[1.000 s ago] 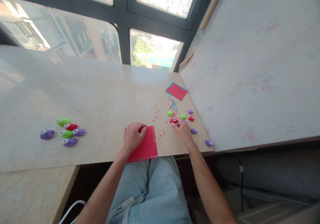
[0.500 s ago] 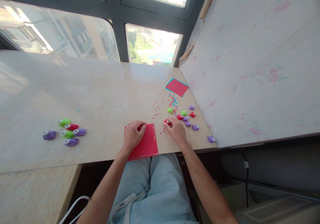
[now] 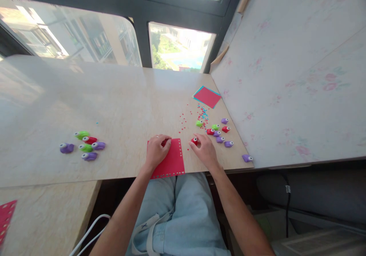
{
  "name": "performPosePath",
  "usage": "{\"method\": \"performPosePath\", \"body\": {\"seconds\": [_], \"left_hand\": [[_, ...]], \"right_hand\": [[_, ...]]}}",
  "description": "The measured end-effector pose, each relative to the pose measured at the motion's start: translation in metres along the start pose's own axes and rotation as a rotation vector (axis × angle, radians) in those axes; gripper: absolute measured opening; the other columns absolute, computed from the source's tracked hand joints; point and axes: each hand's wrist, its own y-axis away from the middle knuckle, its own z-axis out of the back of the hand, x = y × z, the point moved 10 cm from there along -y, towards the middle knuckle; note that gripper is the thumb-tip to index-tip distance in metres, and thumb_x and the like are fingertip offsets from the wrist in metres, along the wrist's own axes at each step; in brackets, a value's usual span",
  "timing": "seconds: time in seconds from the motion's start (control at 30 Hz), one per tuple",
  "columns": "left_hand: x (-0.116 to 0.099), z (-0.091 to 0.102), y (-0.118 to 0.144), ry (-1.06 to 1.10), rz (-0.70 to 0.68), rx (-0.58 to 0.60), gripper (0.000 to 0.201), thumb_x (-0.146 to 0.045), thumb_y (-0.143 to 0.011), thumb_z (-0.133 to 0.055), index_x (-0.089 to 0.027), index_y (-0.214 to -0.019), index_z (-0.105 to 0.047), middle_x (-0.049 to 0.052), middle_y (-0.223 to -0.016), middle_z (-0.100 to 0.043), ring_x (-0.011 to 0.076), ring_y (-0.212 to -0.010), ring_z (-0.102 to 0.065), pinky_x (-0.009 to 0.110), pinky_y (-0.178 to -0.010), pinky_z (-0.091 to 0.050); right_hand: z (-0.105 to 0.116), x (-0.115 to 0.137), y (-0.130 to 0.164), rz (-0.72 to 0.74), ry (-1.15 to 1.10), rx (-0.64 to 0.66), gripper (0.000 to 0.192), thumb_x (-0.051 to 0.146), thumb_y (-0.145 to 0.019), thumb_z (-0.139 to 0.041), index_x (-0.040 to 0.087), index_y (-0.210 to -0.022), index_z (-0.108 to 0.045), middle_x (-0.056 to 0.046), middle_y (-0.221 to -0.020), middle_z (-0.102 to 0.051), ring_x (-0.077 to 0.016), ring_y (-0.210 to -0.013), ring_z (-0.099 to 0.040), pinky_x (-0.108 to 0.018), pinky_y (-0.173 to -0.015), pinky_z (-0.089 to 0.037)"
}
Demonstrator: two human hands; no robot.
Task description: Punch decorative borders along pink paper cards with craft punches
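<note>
A red paper sheet (image 3: 173,160) with punched holes along its edges lies at the table's near edge. My left hand (image 3: 156,150) rests on its upper left part, fingers curled, pressing it down. My right hand (image 3: 203,151) pinches a small red punch (image 3: 195,140) just right of the sheet's top right corner. Beyond that hand lie several small punches: a green one (image 3: 199,123), a red one (image 3: 210,132) and purple ones (image 3: 228,144).
A second cluster of green, red and purple punches (image 3: 85,146) sits at the left. A red and blue paper stack (image 3: 207,96) lies by the right wall. Paper confetti (image 3: 200,115) is scattered between. A lone purple punch (image 3: 247,158) is near the table's right corner. A white cable (image 3: 88,233) hangs below.
My right hand took a red punch from the right cluster and carried it left toward the red sheet. My left hand stayed on the sheet.
</note>
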Motion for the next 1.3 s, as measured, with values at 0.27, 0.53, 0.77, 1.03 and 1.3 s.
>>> {"method": "performPosePath", "body": {"seconds": [0.27,0.53,0.77,1.03,1.3], "left_hand": [[-0.002,-0.001,-0.001,-0.013,-0.019,-0.011,0.014,-0.022,-0.088,-0.056,-0.020,-0.085,-0.069,0.005,-0.085,-0.073,0.0202,-0.081,-0.063,0.034,-0.079,-0.046],[-0.006,-0.001,0.000,-0.072,-0.032,0.002,0.014,-0.021,-0.090,-0.056,-0.019,-0.087,-0.070,0.006,-0.089,-0.073,0.0223,-0.086,-0.064,0.037,-0.082,-0.046],[-0.010,-0.008,-0.007,-0.215,0.008,0.109,0.015,-0.020,-0.090,-0.055,-0.018,-0.092,-0.070,0.008,-0.091,-0.072,0.0237,-0.087,-0.065,0.038,-0.081,-0.048],[-0.062,-0.002,0.037,-0.203,-0.261,0.317,0.031,-0.039,-0.093,-0.058,-0.021,-0.117,-0.064,0.011,-0.116,-0.068,0.0269,-0.109,-0.062,0.043,-0.095,-0.048],[-0.043,-0.030,0.086,-0.296,-0.370,0.438,0.064,-0.035,-0.078,-0.076,-0.019,-0.135,-0.053,0.014,-0.151,-0.046,0.0318,-0.142,-0.039,0.052,-0.118,-0.030]], "right_hand": [[-0.005,0.005,0.007,0.126,-0.093,-0.015,0.032,0.014,-0.082,-0.058,0.018,-0.112,-0.069,-0.012,-0.110,-0.070,-0.0274,-0.105,-0.063,-0.045,-0.097,-0.051],[0.001,-0.008,0.034,0.206,-0.273,0.014,0.037,0.017,-0.088,-0.058,0.025,-0.125,-0.063,-0.008,-0.119,-0.070,-0.0236,-0.111,-0.064,-0.043,-0.100,-0.051],[0.006,-0.008,0.037,0.201,-0.177,-0.066,0.034,0.025,-0.087,-0.067,0.024,-0.121,-0.066,-0.011,-0.120,-0.067,-0.0273,-0.115,-0.060,-0.048,-0.102,-0.049],[0.006,-0.012,0.034,0.146,-0.207,-0.071,0.022,0.032,-0.088,-0.067,0.023,-0.109,-0.069,-0.011,-0.117,-0.068,-0.0276,-0.113,-0.060,-0.049,-0.101,-0.047],[0.005,-0.028,0.031,0.036,-0.372,-0.062,0.027,0.043,-0.088,-0.066,0.022,-0.105,-0.068,-0.010,-0.108,-0.070,-0.0263,-0.104,-0.063,-0.045,-0.095,-0.051]]}}
